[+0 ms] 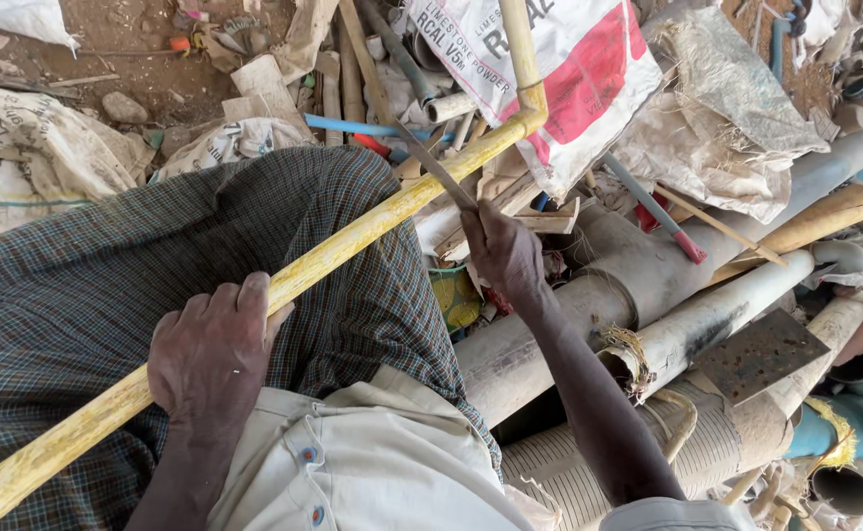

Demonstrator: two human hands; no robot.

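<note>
A long yellow pipe point(353, 236) lies slanted across my lap, over a checked cloth point(107, 265). Its far end joins an elbow fitting point(530, 103) with another yellow pipe rising from it. My left hand point(210, 354) is closed around the pipe near its lower part. My right hand point(505, 251) grips a thin hacksaw blade point(431, 162). The blade's far part rests across the pipe just below the elbow.
Several grey and white plastic pipes point(667, 295) lie stacked at the right. A white and red sack point(569, 69) and torn sacks point(726, 108) lie behind. A blue pipe point(353, 128), wood scraps and dirt ground point(126, 59) sit at the back left.
</note>
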